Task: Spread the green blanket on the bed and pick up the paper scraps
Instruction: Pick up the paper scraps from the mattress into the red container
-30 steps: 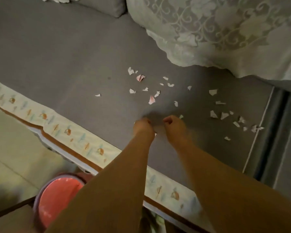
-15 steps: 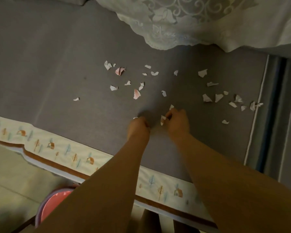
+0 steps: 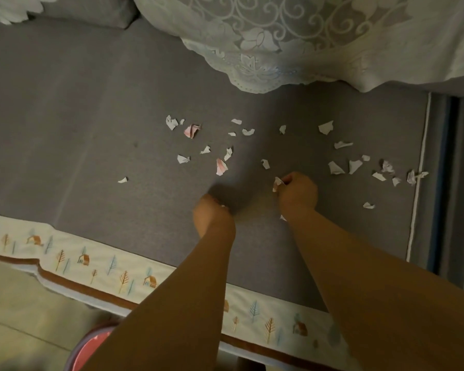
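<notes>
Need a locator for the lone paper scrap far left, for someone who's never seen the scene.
Start on the grey bed sheet, at the scatter of torn paper scraps. Go left of the closed left hand. The small white paper scrap lies alone there, leftmost, apart from every other piece.

Paper scraps [image 3: 265,153] lie scattered across the bed [image 3: 91,129], mid to right. Lace blanket [image 3: 319,36] bunched at the far right; pillow [image 3: 91,9] at the far left. Both hands over the near scraps: right hand [image 3: 298,192] holds one scrap [image 3: 277,183], left hand [image 3: 212,215] beside it. Bucket [image 3: 91,349] on the floor [image 3: 16,317], near left, below the bed's edge.
</notes>
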Motion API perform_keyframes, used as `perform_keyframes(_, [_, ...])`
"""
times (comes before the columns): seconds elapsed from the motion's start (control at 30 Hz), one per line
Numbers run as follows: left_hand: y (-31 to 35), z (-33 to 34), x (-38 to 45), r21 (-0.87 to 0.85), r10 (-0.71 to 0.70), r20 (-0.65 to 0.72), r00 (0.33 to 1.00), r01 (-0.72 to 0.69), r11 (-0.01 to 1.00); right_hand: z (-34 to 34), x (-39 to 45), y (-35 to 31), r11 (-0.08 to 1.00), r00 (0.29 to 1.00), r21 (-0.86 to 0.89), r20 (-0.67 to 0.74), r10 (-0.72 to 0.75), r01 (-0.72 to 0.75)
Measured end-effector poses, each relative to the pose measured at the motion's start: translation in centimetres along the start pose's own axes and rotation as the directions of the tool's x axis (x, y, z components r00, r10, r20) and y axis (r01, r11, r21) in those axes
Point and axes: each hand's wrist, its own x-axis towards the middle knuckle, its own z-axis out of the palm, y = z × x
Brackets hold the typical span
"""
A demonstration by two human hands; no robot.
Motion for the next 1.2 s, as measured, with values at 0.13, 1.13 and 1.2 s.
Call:
perform_keyframes(0.13, [0.4, -0.6, 0.5, 0.017, -0.042, 0.102, 0.994, 0.041, 0.999, -0.1, 0.4, -0.6, 0.997, 0.997, 0.021, 0.029, -0.07, 0.069])
perform_keyframes(1.13, [9.7, -1.4, 5.7, -0.071, 0.373, 0.061, 0.926, -0.369, 0.927, -2.6, 10.3, -8.8, 0.999, 0.985, 0.006, 0.171, 0.038, -0.039])
perform_keyframes(1.2, [10.0, -0.9, 5.7, -0.028, 0.372, 0.068, 0.926, -0.371, 0.928, -2.2, 9.5, -9.0, 0.992, 0.988, 0.033, 0.093, -0.123, 0.12])
